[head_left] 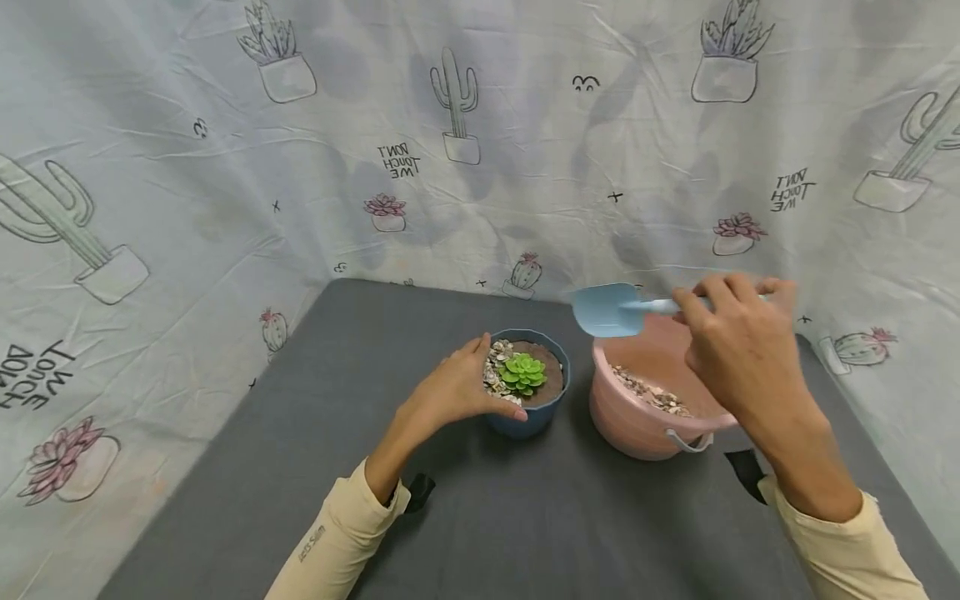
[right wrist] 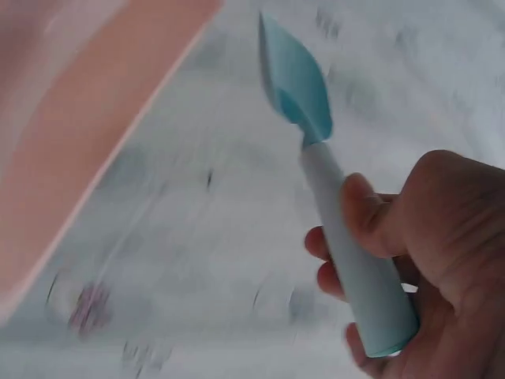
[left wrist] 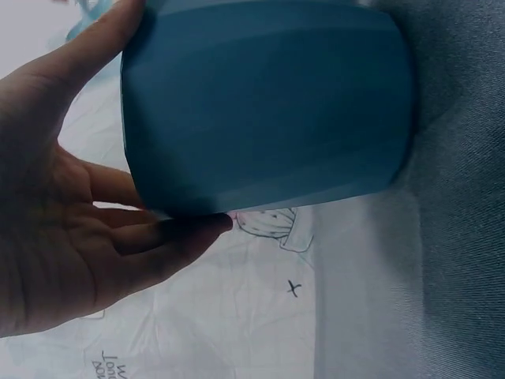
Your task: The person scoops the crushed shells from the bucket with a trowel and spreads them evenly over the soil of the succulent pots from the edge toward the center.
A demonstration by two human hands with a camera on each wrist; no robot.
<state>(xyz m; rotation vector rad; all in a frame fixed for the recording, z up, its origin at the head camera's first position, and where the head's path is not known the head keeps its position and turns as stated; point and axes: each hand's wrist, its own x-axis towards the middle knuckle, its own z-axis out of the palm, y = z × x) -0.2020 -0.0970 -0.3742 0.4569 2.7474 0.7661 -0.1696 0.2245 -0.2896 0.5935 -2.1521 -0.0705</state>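
My left hand (head_left: 457, 387) grips the near left side of a blue flower pot (head_left: 525, 427), thumb and fingers spread round its rim. A green succulent (head_left: 523, 373) stands in the pot, with pebbles (head_left: 497, 367) on its left side and bare brown soil on the right. In the left wrist view the pot (left wrist: 276, 103) hides part of the fingers. My right hand (head_left: 742, 342) holds a light blue trowel (head_left: 609, 310) by its handle, above the pink bucket (head_left: 637, 425). In the right wrist view the fingers wrap the trowel's handle (right wrist: 347, 229); its scoop looks bare.
Pebbles (head_left: 652, 393) lie inside the pink bucket, which stands just right of the pot with its handle (head_left: 690, 442) hanging down in front. Both stand on a dark grey table (head_left: 300, 433). A cactus-print cloth (head_left: 525, 167) hangs behind and along the sides.
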